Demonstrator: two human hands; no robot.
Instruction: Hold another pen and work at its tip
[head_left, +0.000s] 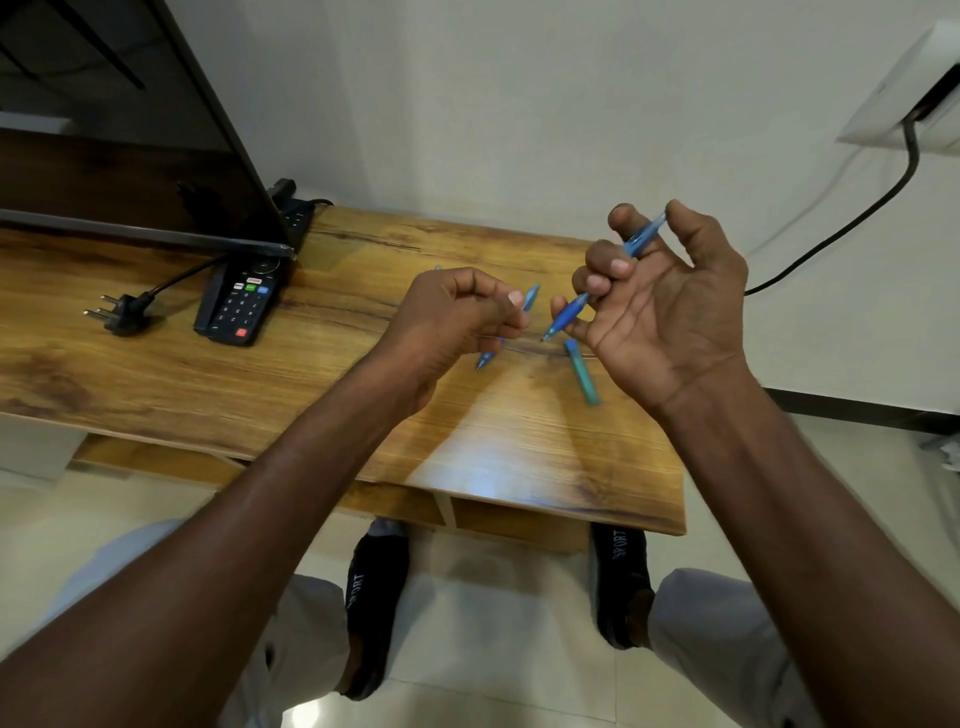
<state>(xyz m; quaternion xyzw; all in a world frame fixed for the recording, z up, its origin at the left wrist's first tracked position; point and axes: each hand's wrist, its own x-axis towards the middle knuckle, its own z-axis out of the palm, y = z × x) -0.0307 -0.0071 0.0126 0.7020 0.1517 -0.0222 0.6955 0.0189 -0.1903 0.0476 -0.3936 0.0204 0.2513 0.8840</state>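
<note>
My right hand (670, 306) is raised above the wooden table (322, 364) and grips an uncapped blue pen (571, 312) between its fingers, tip pointing down and to the left. My left hand (457, 312) is curled just to the left of it and pinches a light-blue pen cap (531, 297) between thumb and fingers. Under the left hand a second blue pen (485, 358) lies on the table, mostly hidden. A teal pen cap (583, 371) lies on the wood below my right hand.
A black remote control (241, 304) and a loose black plug (122, 312) lie at the left. A large dark screen (130, 130) stands behind them, with a power strip (298, 215) beside it. A cable (852, 218) hangs down the wall at right.
</note>
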